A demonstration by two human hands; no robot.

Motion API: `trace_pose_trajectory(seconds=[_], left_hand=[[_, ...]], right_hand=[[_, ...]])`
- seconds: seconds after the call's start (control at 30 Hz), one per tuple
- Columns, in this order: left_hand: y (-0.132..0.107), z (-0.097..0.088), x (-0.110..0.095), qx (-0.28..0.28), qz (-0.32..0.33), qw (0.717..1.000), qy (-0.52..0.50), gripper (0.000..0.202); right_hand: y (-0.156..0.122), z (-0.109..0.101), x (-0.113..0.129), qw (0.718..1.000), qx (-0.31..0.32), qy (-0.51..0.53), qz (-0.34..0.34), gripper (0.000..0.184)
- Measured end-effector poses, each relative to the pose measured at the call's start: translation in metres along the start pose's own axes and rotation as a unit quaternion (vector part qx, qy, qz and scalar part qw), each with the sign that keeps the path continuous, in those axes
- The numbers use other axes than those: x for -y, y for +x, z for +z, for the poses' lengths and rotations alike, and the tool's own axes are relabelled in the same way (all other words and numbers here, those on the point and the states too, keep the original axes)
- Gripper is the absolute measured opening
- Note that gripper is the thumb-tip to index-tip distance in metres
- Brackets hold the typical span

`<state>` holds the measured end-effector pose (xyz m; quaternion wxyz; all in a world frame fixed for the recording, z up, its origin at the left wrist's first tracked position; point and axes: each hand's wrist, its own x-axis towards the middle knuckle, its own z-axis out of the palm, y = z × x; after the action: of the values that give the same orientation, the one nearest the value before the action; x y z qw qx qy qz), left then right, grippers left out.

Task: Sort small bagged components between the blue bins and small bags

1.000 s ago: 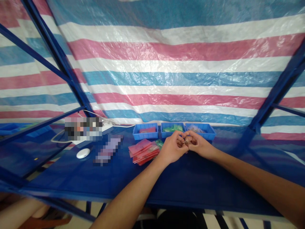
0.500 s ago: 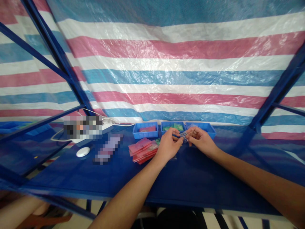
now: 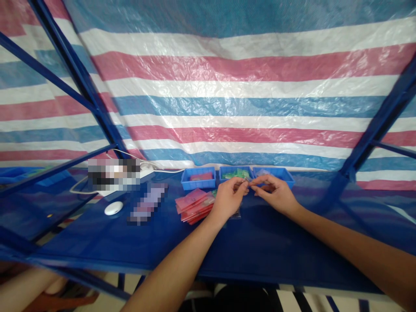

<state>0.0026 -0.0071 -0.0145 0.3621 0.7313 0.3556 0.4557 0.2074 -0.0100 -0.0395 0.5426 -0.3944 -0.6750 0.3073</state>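
Above the blue table (image 3: 253,242), my left hand (image 3: 231,197) and my right hand (image 3: 274,194) meet at the fingertips. Both are closed in a pinch at a small clear plastic packet (image 3: 247,179), mostly hidden by the fingers. Left of my left hand lies a fanned stack of red packets (image 3: 195,204), with a bit of green behind it. Under my left wrist, a dark clear packet (image 3: 236,214) shows in part. Behind the hands stand a blue bin with green packets (image 3: 236,173) and another blue bin (image 3: 286,177) with pale clear packets.
A third blue bin (image 3: 184,182) holds red packets. Further left are a white round object (image 3: 113,208), a blurred flat object (image 3: 147,203) and a white power strip (image 3: 146,174) with cables. Blue frame bars (image 3: 104,117) and a striped tarp (image 3: 227,104) enclose the table. Another person's arm (image 3: 29,288) shows lower left.
The small packet between my fingertips has turned and is now mostly covered. My right fingers have straightened somewhat, and my left hand has shifted slightly.
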Motion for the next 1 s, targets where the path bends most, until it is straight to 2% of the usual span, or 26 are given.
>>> trace_pose_trajectory(seconds=[0.07,0.13,0.2,0.33,0.53,0.73,0.9,1.0], left_hand=[[0.000,0.002,0.001,0.002,0.005,1.000,-0.011,0.025],[-0.001,0.004,0.000,0.010,0.016,1.000,0.001,0.023],[-0.002,0.006,0.000,0.019,0.023,0.999,0.019,0.021],[-0.003,0.005,-0.001,0.012,0.024,0.999,0.035,0.017],[-0.002,0.002,-0.002,-0.011,0.030,0.998,0.048,0.015],[-0.001,0.001,-0.003,-0.082,0.050,0.987,0.129,0.017],[-0.002,0.000,-0.003,-0.065,0.058,0.990,0.108,0.011],[-0.002,0.000,-0.004,-0.084,0.048,0.987,0.131,0.016]], right_hand=[[0.002,0.001,-0.002,0.998,-0.046,0.033,0.005,0.033],[0.004,0.002,-0.001,0.996,-0.056,0.073,0.008,0.042],[0.005,0.003,0.001,0.993,-0.029,0.111,0.025,0.046],[0.004,0.004,0.004,0.984,0.040,0.156,0.074,0.035],[0.003,0.004,-0.004,0.972,0.063,0.201,0.101,0.032],[0.003,0.005,-0.006,0.977,0.054,0.183,0.091,0.032],[0.003,0.005,-0.005,0.985,0.044,0.145,0.078,0.031],[0.003,0.006,-0.003,0.986,0.034,0.142,0.079,0.031]])
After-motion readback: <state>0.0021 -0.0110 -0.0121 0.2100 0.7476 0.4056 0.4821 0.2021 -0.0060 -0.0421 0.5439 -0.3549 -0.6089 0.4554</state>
